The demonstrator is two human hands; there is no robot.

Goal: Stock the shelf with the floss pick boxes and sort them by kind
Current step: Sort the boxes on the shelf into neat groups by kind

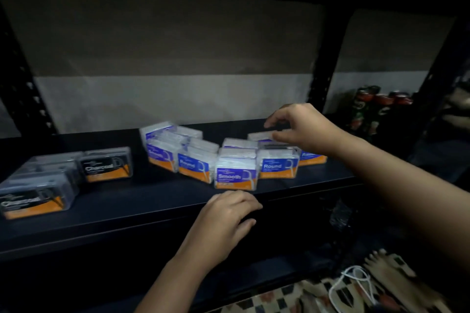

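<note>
"Charcoal" black boxes (pixel 106 164), "Round" box (pixel 277 164), "Smooth" box (pixel 235 177)

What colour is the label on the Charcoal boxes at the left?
Black with an orange band along the bottom, on the Charcoal boxes; the head view shows it.

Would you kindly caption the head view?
Right hand reaches over blue floss boxes; left hand at shelf edge.

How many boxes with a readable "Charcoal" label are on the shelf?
2. One Charcoal box stands at the group's right end. The other Charcoal box is nearest the front edge, far left. More dark boxes behind them show no readable label and may be Charcoal too.
</note>
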